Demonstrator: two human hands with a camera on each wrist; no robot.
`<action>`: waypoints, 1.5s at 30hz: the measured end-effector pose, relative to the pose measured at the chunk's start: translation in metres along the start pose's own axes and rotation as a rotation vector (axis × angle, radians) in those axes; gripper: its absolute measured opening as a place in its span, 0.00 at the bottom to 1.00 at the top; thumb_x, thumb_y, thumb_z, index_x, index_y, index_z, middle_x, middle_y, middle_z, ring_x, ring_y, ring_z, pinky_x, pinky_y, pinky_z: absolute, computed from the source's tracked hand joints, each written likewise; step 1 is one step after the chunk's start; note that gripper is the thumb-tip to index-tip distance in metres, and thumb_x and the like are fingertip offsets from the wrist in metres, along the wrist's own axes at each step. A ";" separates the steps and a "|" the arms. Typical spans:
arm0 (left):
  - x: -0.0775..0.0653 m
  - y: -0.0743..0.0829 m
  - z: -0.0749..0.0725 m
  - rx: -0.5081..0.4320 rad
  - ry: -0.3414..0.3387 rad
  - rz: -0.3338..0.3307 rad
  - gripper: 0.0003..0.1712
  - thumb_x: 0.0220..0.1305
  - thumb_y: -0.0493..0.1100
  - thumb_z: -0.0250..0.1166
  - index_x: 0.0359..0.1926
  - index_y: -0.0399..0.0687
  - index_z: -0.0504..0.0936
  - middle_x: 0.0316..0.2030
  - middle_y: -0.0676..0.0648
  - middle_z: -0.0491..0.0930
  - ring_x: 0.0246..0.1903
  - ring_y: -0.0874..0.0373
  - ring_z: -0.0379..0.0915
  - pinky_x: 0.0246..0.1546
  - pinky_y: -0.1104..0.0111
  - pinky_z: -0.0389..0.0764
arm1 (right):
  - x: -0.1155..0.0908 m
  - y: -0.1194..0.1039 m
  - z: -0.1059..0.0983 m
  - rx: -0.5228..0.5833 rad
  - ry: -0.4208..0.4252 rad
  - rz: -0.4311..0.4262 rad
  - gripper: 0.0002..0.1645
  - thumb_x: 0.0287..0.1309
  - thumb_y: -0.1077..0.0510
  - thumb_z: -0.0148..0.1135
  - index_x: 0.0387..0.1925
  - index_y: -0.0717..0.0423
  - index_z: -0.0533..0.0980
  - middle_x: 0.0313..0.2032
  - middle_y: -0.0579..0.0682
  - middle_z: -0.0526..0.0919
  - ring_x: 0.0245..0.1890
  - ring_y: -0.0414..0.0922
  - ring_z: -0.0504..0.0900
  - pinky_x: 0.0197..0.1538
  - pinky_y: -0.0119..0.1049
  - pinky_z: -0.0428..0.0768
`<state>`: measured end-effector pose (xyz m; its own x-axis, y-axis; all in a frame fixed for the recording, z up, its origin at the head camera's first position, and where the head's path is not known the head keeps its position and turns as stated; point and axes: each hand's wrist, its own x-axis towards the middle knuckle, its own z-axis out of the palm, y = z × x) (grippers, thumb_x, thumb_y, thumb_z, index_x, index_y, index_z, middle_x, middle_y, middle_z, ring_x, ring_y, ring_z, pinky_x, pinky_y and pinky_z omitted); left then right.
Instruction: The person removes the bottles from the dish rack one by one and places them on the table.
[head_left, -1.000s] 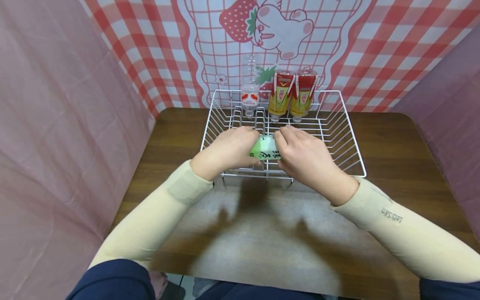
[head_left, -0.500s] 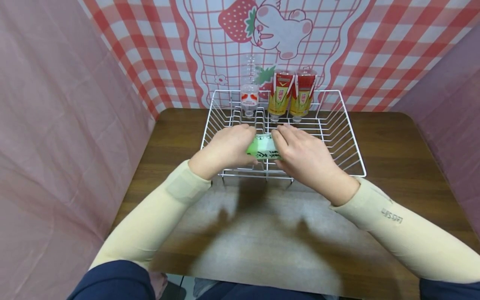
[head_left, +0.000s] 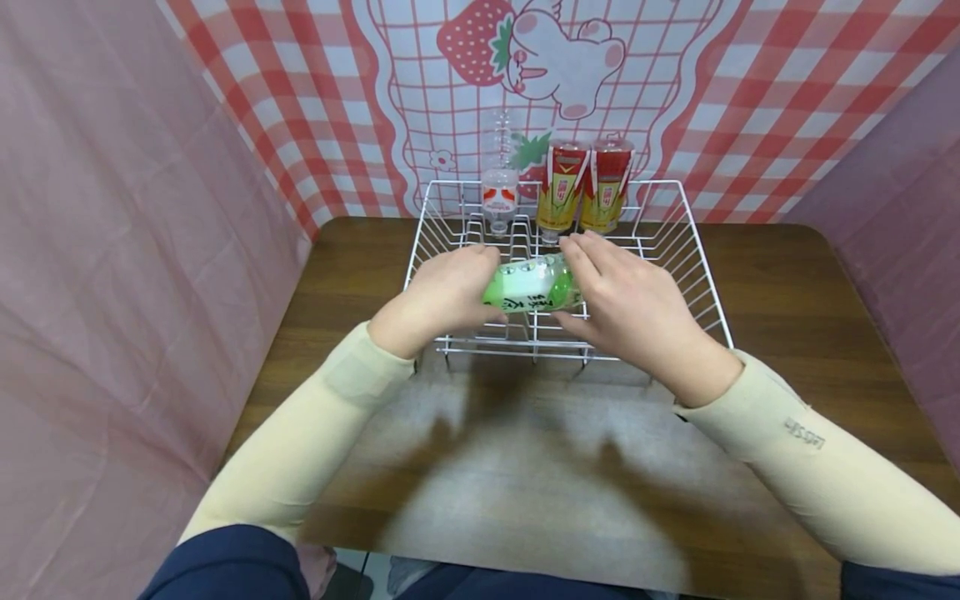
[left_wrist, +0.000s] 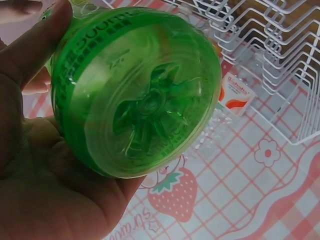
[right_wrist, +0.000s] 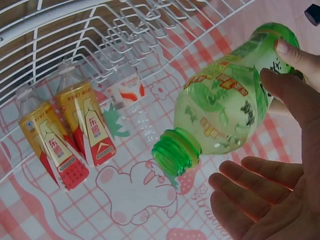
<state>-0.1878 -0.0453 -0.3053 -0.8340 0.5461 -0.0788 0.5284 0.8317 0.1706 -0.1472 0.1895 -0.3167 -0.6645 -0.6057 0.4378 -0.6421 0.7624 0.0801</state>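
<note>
A green-tinted plastic bottle lies sideways over the front of the white wire rack, between the two hands. My left hand grips its base end; the left wrist view shows the ribbed bottle bottom with thumb and fingers around its side. The bottle's green neck is uncapped and points away from the left hand. My right hand is spread beside the neck end, its fingers extended and apart from the bottle in the right wrist view, while the thumb overlaps the label there.
The wire rack stands on a wooden table. At its back, a clear bottle and two red-and-yellow bottles stand upside down. Behind hangs a checked cloth; a pink curtain is on the left.
My right hand has loosened from the bottle and shifted right, so more of the bottle shows. The left hand has moved slightly left with the bottle, which now tilts a little.
</note>
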 end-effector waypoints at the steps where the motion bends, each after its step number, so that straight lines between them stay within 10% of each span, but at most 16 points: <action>1: 0.000 -0.001 0.000 -0.004 0.002 -0.001 0.32 0.52 0.56 0.81 0.48 0.43 0.76 0.38 0.49 0.75 0.35 0.54 0.72 0.32 0.61 0.76 | 0.000 0.001 0.000 0.000 0.003 0.004 0.56 0.42 0.43 0.83 0.65 0.72 0.70 0.58 0.70 0.76 0.54 0.64 0.80 0.48 0.58 0.83; 45: -0.014 -0.032 0.002 -0.210 0.119 -0.142 0.33 0.51 0.52 0.81 0.51 0.44 0.74 0.38 0.49 0.75 0.36 0.52 0.71 0.35 0.57 0.76 | -0.008 0.016 -0.014 0.065 0.027 0.120 0.54 0.45 0.42 0.81 0.66 0.69 0.69 0.60 0.65 0.76 0.53 0.61 0.80 0.40 0.60 0.83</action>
<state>-0.1925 -0.0799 -0.3122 -0.9168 0.3992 -0.0028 0.3705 0.8534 0.3666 -0.1468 0.2094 -0.3065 -0.7281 -0.5036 0.4651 -0.5823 0.8124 -0.0318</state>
